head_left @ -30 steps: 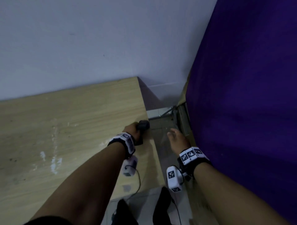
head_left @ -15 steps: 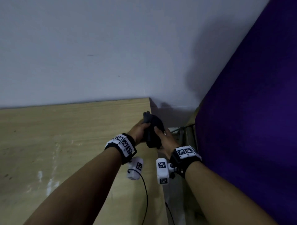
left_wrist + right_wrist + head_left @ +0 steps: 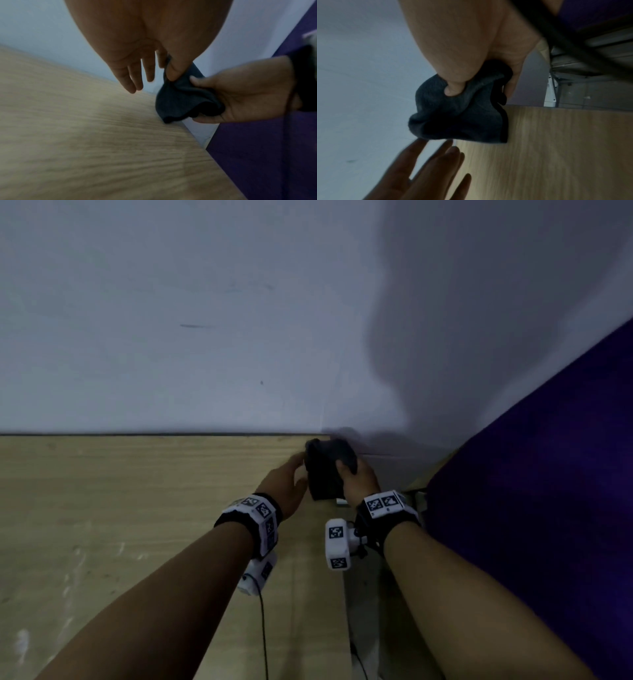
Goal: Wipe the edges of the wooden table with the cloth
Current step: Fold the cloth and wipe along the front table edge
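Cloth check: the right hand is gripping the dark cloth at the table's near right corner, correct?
Not quite: the right hand grips the dark cloth at the far right corner of the wooden table, beside the wall, as the head view shows.

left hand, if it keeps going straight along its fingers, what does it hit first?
Probably the white wall behind the wooden table. The left hand points past the table's far edge, its fingers beside the dark cloth in the right hand. Depth is unclear.
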